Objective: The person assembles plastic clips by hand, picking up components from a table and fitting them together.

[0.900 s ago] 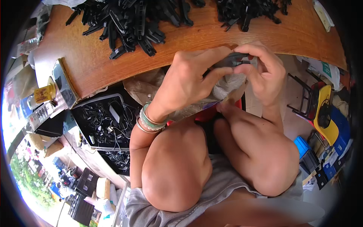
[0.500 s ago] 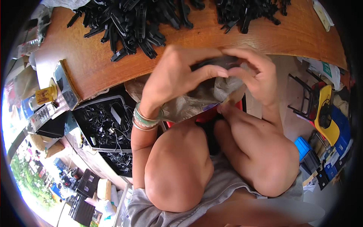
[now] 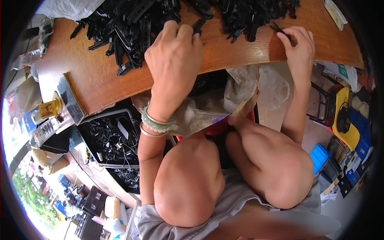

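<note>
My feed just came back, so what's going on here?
The person's left hand is at the larger pile of black parts; its fingertips are hidden. The right hand pinches a small black piece over the wooden table, near the smaller pile.

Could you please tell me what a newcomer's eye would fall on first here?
Probably the heaps of black parts on the wooden table, at the top, with the left hand at the larger one's edge. Next, perhaps, the right hand, pinching a small black piece toward the table's right side. The bright yellow chair at far right also stands out.
</note>
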A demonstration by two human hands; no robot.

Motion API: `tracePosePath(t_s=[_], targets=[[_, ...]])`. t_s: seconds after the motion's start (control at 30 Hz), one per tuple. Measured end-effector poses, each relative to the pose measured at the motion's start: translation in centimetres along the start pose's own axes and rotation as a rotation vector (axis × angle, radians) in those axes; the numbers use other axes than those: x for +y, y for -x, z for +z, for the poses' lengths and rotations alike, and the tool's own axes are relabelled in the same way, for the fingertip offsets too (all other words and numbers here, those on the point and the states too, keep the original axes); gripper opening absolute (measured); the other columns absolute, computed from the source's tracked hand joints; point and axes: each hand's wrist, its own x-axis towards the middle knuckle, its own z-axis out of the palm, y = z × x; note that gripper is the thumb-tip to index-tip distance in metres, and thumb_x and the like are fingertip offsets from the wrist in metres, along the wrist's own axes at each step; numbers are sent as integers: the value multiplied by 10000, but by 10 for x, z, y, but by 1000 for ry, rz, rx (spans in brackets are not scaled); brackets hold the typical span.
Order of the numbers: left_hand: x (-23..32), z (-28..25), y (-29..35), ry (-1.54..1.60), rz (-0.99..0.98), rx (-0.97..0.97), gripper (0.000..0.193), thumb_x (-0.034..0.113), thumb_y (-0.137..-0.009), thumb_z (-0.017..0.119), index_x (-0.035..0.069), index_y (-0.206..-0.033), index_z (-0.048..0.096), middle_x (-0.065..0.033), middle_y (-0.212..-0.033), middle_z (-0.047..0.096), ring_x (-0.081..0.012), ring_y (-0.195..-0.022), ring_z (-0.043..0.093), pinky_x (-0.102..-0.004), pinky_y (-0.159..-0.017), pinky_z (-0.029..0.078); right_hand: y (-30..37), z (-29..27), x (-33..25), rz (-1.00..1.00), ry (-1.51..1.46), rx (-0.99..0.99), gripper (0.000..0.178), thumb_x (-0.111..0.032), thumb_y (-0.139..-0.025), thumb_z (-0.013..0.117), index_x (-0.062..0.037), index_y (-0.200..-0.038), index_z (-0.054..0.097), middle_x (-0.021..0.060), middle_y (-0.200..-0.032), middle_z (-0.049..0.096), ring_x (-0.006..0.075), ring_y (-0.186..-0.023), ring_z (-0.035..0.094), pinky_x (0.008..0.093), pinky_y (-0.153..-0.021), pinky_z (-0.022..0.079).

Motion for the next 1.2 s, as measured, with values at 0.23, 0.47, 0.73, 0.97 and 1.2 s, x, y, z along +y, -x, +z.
tracePosePath(t_s=[0.23, 0.47, 0.73, 0.97, 1.2], targets=[[26, -13, 4, 929, -386, -146, 73, 3, -862, 614, -34, -877, 554, -101, -773, 636, -166, -662, 656, -252, -606, 523, 3, -42, -48, 606, -922, -160, 272, -47, -875, 619, -9, -1143, 592, 52, -963, 634, 81, -713, 548, 204, -621, 446], [32, -14, 3, 1357, -618, -330, 238, 63, -925, 539, -114, -1077, 584, -115, -744, 644, -134, -633, 635, -236, -567, 532, -4, -40, -86, 507, -1694, -403, 204, 50, -886, 553, 42, -1082, 608, 106, -973, 638, 173, -792, 659, 258, -711, 557], [25, -29, 4, 1253, -517, -545, 262, 90, -897, 599, -29, -1125, 648, -41, -713, 624, -67, -523, 526, -196, -468, 417, -1, -39, -100, 290, -1191, -147, 163, 138, -790, 622, 53, -916, 679, 112, -888, 617, 146, -696, 627, 228, -596, 522], [31, -19, 19, 958, -165, -293, 315, 3, -816, 659, -70, -1118, 608, -96, -757, 685, -100, -623, 641, -217, -529, 494, 2, -40, -99, 129, -965, -78, 220, 54, -742, 706, 21, -958, 683, 114, -893, 639, 193, -776, 630, 261, -648, 503], [23, -15, 20, 770, 221, -216, 413, 76, -787, 685, -25, -1154, 528, -172, -793, 587, -357, -650, 590, -386, -545, 482, 1, -42, -82, 23, -959, -339, 500, -188, -787, 739, 58, -1187, 568, 153, -1086, 637, 233, -1000, 605, 321, -889, 458]])
